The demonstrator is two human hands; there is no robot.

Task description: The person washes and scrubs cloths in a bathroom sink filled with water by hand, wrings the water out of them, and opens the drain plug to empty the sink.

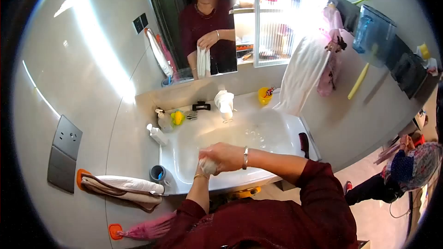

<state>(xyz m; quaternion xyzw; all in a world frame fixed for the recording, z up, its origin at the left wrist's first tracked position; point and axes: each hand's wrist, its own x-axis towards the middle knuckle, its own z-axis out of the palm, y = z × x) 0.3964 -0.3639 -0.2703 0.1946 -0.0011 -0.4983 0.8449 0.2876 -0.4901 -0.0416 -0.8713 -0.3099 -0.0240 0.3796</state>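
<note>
Over the near part of the white washbasin (187, 175), my hands are together at a white cloth (209, 166). My right hand (221, 154), with a bangle at its wrist, closes around the cloth from the right. My left hand (201, 169) comes up from below against the same cloth; its fingers are mostly hidden, but it appears closed on it. Reflected in the mirror (212, 23), the cloth hangs down in a bunch beneath my right hand. A white faucet (224, 103) stands beyond, above shallow water with some bubbles.
Along the basin's left are a white bottle (157, 134), a pump bottle (163, 119), a yellow-green item (177, 118) and a grey cup (159, 174). A yellow cup (265, 95) and dark red comb (304, 145) lie rightward. Towels (124, 186) hang left. Another person (406, 168) stands right.
</note>
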